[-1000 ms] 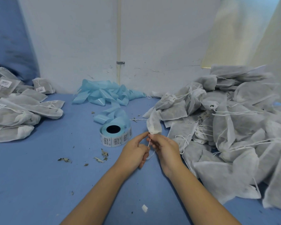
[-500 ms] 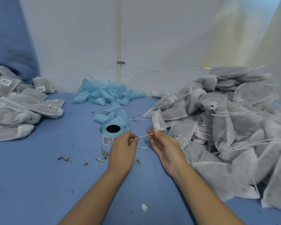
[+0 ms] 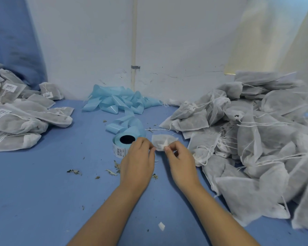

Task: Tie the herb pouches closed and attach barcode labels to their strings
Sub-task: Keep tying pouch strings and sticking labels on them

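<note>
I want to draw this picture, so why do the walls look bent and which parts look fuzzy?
Head view: the wide-angle lens bows the pale wall outward towards the edges; the far right edge of the heap of grey fabric pouches smears softly; the left hand and right hand, pinching a small white pouch, look slightly motion-blurred; lighting is soft, with faint shadows on the blue tabletop.

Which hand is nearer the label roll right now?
Left. The left hand sits right beside the label roll, its fingers overlapping the roll's right edge in the head view. The right hand is farther right, pinching the pouch.
</note>
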Available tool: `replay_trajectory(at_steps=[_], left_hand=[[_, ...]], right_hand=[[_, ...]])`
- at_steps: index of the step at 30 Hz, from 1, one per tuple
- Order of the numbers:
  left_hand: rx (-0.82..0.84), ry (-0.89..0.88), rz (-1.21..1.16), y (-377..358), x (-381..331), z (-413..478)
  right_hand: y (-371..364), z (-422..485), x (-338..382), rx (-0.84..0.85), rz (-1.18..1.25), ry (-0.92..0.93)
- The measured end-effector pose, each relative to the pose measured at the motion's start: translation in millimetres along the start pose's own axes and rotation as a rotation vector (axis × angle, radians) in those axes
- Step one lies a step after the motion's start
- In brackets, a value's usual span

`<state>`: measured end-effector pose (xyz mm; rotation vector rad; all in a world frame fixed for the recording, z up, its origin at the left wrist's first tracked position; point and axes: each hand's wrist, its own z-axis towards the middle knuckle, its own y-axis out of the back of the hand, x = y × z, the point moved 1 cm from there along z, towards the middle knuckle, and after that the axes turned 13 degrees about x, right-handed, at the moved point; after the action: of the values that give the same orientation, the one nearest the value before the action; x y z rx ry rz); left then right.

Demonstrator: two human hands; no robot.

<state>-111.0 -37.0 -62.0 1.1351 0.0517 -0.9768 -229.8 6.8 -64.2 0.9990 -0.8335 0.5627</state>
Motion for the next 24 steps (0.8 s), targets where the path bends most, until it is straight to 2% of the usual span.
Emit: replay_trajectory(at_steps=[4,7,10,16,21,24], left_hand=[[0.088,-0.133,-0.074,-5.2,-0.7,-1.3],[0.201,-0.252,-0.317,-6.2,-3.3,-0.6],[0.235,-0.222,-0.520,-4.2,-3.8,0.4],[0.168,-0.067,-0.691,-2.5,-5.0,3.8],[0.218,-0.075,-0.579,-5.2,-6.1,3.1],[0.262,-0.080,-0.552,-7.1,-5.4,1.8]], right_hand=[[-1.9,-5.2,5.3,-0.009,-0.280,0.043],[-2.1,-10.3,11.2,0.008,-0.456,0.061],[-3.6,-14.2,17.0,0.017,-0.539,0.106],[-6.0,-15.9,18.6,0.035,-0.566,0.143],[-5.6,-15.9,18.4,-0.048,-0.452,0.224],[-4.0,-13.2,13.7,-0.089,-0.350,0.195]])
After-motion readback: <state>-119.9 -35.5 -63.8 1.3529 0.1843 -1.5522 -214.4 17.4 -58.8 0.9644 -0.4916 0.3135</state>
